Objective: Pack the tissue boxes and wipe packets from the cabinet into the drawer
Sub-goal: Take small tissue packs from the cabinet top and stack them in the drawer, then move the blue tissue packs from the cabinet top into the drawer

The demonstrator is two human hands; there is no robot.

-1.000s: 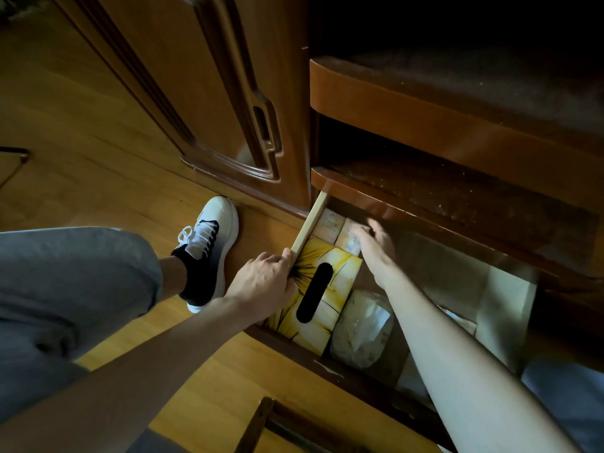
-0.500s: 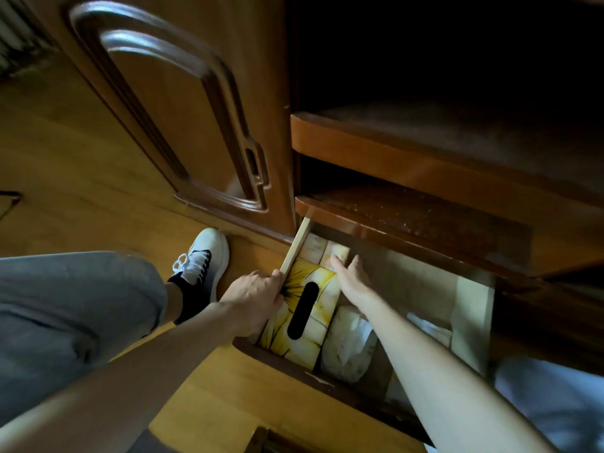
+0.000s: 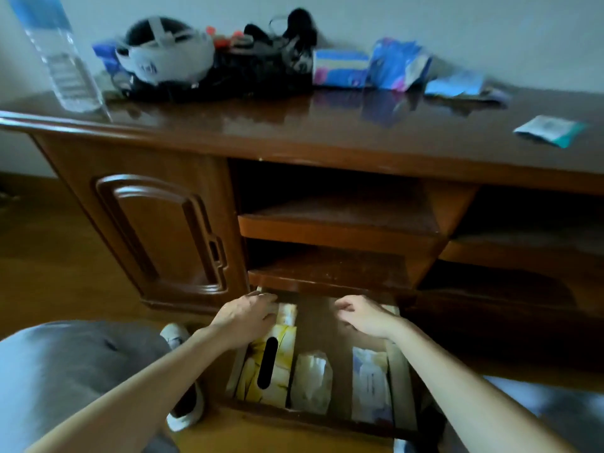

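The open drawer (image 3: 397,380) sits low under the cabinet shelves. Inside it lie a yellow tissue box (image 3: 281,361) with a dark oval slot at the left, a pale packet (image 3: 310,380) in the middle and a white-and-blue wipe packet (image 3: 371,387) at the right. My left hand (image 3: 246,313) rests over the drawer's back left corner, above the yellow box, fingers curled. My right hand (image 3: 362,313) hovers over the back right of the drawer with loose fingers and nothing in it. On the cabinet top lie a blue tissue pack (image 3: 340,67), crumpled blue packets (image 3: 400,65) and a flat teal-edged packet (image 3: 549,134).
A clear water bottle (image 3: 58,57) stands at the cabinet top's left edge. A white headset (image 3: 163,53) and black cables (image 3: 261,60) lie beside it. The cabinet door (image 3: 157,233) at left is closed. Two shelves (image 3: 336,220) above the drawer are bare. My knee and shoe are at left.
The view has tilted up and now shows the cabinet top. My left hand left the drawer's side edge and moved to its back; my right hand shifted right, away from the yellow box.
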